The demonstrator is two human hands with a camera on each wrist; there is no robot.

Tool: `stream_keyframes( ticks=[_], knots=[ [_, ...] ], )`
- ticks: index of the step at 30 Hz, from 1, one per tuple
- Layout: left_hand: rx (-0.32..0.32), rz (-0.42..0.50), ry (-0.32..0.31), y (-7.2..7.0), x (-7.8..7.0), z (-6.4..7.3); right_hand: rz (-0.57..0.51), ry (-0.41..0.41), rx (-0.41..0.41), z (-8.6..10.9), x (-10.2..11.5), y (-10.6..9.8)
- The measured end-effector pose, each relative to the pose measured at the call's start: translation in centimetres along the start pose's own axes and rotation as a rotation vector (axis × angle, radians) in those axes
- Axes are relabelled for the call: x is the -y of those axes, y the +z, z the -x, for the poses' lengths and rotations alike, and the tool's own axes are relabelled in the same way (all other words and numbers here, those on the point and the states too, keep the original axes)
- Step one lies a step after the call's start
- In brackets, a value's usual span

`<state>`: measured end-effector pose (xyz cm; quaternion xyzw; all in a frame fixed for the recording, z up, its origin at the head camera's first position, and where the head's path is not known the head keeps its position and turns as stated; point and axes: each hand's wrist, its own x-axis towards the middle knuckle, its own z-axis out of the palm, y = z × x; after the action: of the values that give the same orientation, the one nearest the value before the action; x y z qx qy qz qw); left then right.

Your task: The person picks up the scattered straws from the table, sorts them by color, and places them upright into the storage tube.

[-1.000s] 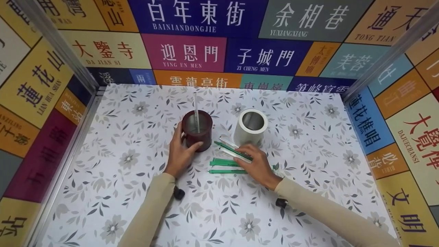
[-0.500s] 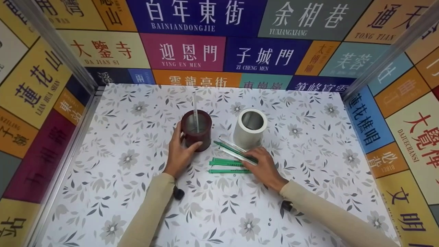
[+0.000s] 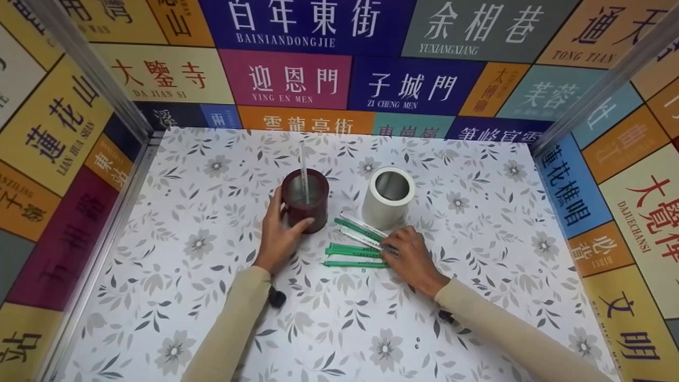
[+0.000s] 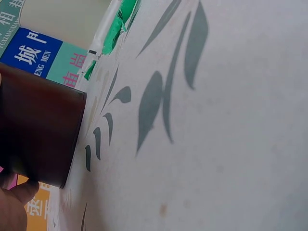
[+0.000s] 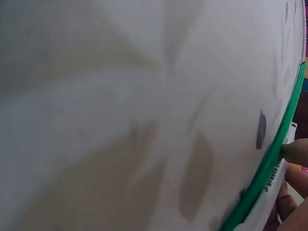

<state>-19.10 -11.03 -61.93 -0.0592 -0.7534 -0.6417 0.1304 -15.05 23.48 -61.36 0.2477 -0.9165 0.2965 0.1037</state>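
Observation:
My left hand (image 3: 278,236) grips the side of a dark red cup (image 3: 316,215), its thumb across the near side. One thin pale stick (image 3: 304,178) stands upright inside that cup. To the right, my right hand (image 3: 415,261) pinches at the right ends of several slim green and white wrapped sticks lying on the table. In the right wrist view the thumb tip meets a green wrapped stick (image 5: 269,166), with fingers behind a white one (image 5: 275,187) bearing a barcode. Part of the bundle is hidden under the hand. A white cup (image 3: 379,212) stands upright just beyond it.
The table is covered by a white floral sheet (image 3: 196,302). A wall of coloured sign panels (image 3: 286,79) rises behind it, with more panels at both sides and metal posts at the far corners. Green wrapped sticks (image 3: 353,263) lie nearest me.
My right hand has shifted right along the wrapped sticks toward their ends, and its fingers have curled in closer. The left hand and both cups stay in place.

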Motion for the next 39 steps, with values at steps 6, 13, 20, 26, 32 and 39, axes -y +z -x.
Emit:
stream_keyframes(
  ticks=[6,13,20,26,32,39],
  knots=[
    [-0.002,0.016,0.008,0.1,0.0,-0.1,0.056,-0.018,0.028,-0.3,0.1,-0.4],
    [0.005,0.001,0.017,0.0,0.0,0.0,0.051,0.016,0.026,-0.5,0.1,-0.9],
    [0.009,0.016,0.020,0.0,-0.1,0.0,-0.083,0.097,0.015,-0.9,1.2,-2.2],
    [0.011,0.016,0.013,-0.1,-0.1,0.0,-0.155,0.129,0.056,-1.0,2.2,-3.0],
    [0.001,0.021,0.012,0.0,-0.1,0.1,-0.215,0.108,0.045,-1.4,3.2,-3.8],
    [-0.003,-0.005,0.020,0.0,-0.2,0.0,-0.289,0.085,-0.017,-2.9,4.9,-5.4]
  ],
)
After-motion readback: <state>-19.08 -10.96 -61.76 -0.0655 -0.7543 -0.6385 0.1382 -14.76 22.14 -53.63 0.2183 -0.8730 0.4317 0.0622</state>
